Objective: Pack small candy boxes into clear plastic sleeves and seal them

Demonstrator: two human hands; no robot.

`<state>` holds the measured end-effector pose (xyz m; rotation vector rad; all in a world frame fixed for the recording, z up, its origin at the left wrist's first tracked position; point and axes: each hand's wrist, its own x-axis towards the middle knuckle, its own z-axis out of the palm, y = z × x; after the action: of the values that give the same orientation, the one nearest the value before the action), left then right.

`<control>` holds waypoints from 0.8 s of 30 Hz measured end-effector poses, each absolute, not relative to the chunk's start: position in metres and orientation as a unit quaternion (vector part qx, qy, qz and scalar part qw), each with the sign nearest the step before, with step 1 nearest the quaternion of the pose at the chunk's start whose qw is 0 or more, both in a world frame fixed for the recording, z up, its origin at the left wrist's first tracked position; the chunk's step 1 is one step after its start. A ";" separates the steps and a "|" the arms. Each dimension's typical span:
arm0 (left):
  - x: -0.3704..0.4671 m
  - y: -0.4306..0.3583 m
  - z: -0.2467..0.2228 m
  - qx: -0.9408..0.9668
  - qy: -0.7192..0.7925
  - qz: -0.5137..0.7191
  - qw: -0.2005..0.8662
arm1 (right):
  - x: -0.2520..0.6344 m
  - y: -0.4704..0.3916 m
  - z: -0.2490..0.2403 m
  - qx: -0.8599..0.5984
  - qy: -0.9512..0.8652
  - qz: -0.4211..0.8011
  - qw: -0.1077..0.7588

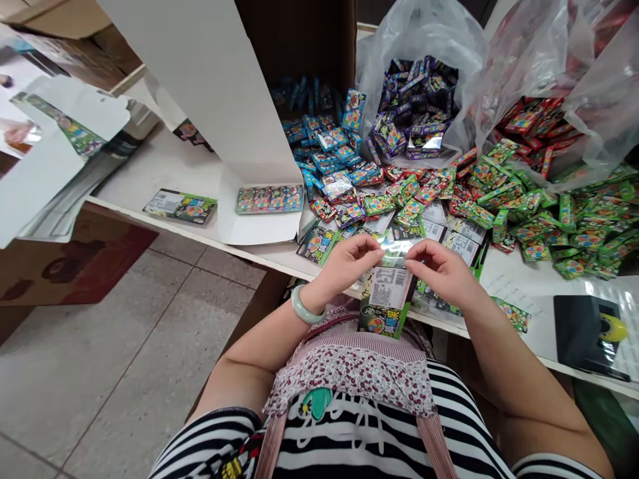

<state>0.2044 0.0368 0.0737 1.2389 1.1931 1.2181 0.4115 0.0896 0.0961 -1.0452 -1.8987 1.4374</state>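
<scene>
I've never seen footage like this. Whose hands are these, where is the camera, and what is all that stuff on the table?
No machine here: the camera sits on a person's head, looking down at their own arms. The left hand and right hand together pinch the top of a clear plastic sleeve with a printed green-and-black card. On the white table lie heaps of small sweet packets: blue packets, green packets, purple packets in a clear bag and red packets in another. A white open cardboard box holds a row of packets.
</scene>
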 end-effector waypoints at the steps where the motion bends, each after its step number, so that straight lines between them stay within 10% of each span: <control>1: 0.204 0.038 0.074 0.517 0.492 0.498 0.493 | 0.411 0.090 0.097 -0.388 -0.704 0.533 0.263; 24: 0.198 0.027 0.059 0.583 0.424 0.489 0.491 | 0.421 0.061 0.066 -0.363 -0.765 0.376 0.376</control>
<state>0.1983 0.0275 0.0592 1.4146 1.0303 1.1886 0.4207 0.0612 0.0658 -0.9273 -1.9579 0.9613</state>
